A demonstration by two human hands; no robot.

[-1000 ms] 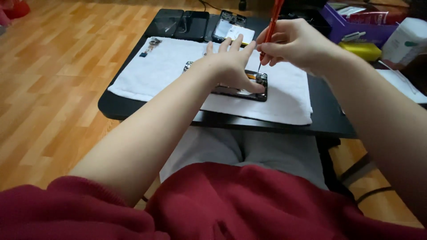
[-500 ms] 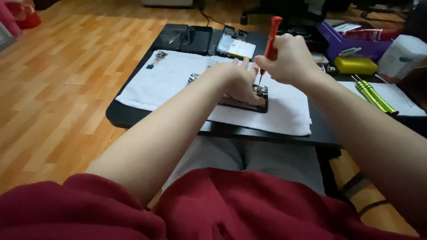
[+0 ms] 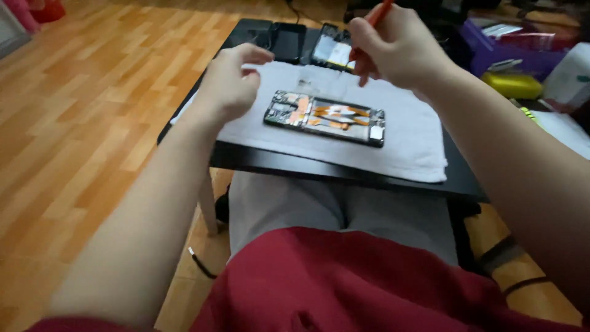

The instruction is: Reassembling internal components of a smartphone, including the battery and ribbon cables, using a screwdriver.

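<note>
The right hand [image 3: 399,46] had its grip closed around a red-handled screwdriver [image 3: 382,7], of which only a short length of handle showed above the fingers, slanting up toward the top edge of the view. The left hand [image 3: 230,83] gripped nothing: its fingers were loosely curled and hovered just left of the opened smartphone [image 3: 326,117], not touching it as far as could be seen.

The smartphone lay flat on a white towel [image 3: 405,138] spread over a small black surface [image 3: 344,175], set over the person's lap. The towel's near edge ran close to the near edge of the surface, leaving only a narrow black strip. Bare towel lay to the right of the phone and between it and the near edge. To the left, wooden floor [image 3: 92,110] stretched wide.

One opened phone was on the towel, with its back off and orange ribbon cables showing. Two more dark flat devices [image 3: 332,46] lay at the far edge of the surface.

The phone's long axis ran left to right, slightly slanted, its right end nearer the person.
</note>
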